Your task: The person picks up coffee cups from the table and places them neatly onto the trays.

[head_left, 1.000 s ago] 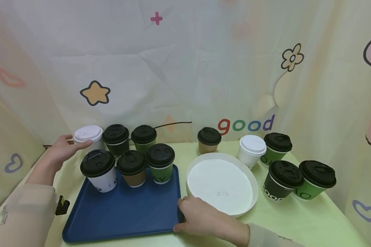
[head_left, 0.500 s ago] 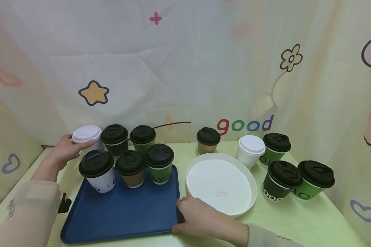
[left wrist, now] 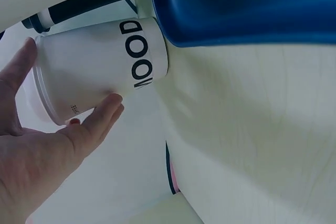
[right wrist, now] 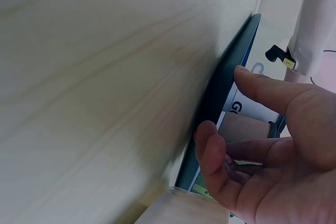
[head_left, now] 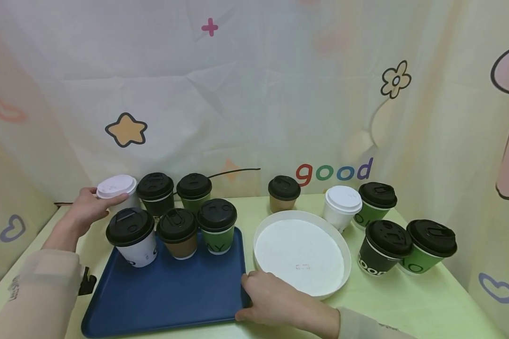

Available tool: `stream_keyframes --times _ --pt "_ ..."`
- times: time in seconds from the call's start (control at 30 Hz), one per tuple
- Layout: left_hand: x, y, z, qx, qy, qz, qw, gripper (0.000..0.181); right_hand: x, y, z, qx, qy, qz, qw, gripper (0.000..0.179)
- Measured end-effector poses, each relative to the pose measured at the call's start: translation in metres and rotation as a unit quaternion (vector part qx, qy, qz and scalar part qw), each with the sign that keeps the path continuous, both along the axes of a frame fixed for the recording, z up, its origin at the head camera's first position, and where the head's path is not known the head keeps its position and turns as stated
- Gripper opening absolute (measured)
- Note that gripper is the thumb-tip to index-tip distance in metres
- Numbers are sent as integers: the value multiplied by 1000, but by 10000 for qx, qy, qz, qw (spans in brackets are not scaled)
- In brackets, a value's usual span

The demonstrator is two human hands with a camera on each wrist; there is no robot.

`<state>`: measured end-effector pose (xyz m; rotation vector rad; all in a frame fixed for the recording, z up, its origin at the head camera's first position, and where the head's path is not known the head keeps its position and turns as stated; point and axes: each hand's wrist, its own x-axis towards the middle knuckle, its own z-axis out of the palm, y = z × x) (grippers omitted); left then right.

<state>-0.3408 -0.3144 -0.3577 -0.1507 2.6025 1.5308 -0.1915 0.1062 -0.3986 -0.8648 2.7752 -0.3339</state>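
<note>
At the back left, my left hand [head_left: 84,214] holds a white paper cup [left wrist: 94,66] with a white lid [head_left: 117,186], thumb on one side and fingers on the other. In the left wrist view the cup's base stands beside the corner of the blue tray [head_left: 165,296]. My right hand [head_left: 275,297] grips the tray's right edge near its front corner, thumb on the rim and fingers curled below it. Along the tray's back part stand a white cup [head_left: 141,250], a brown cup [head_left: 182,247] and a green cup [head_left: 219,240], all black-lidded.
Behind the tray stand a black cup [head_left: 158,205] and a green cup [head_left: 193,200]. A round white tray [head_left: 260,263] lies to the right. Around it are a small brown cup [head_left: 282,203], a white-lidded cup [head_left: 338,217] and several black-lidded cups [head_left: 379,254]. A curtain [head_left: 246,108] hangs behind.
My left hand has moved slightly right, closer around the white-lidded cup. My right hand stays at the blue tray's edge. The head view has shifted a little.
</note>
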Motion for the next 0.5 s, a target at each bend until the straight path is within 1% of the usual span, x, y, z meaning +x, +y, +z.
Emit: stream_keyframes --times 0.17,0.33,0.4,0.5 --pt "0 -3 -2 37 87 -63 9999 113 0 0 0 9 -1 -18 10000 47" --pt "5 -5 -4 17 336 140 9993 112 0 0 0 10 -13 -45 10000 48" --pt "6 -7 -4 36 434 178 9989 111 0 0 0 12 -2 -41 10000 48" --pt "10 -12 -2 -24 502 93 9987 109 0 0 0 12 9 -43 10000 48"
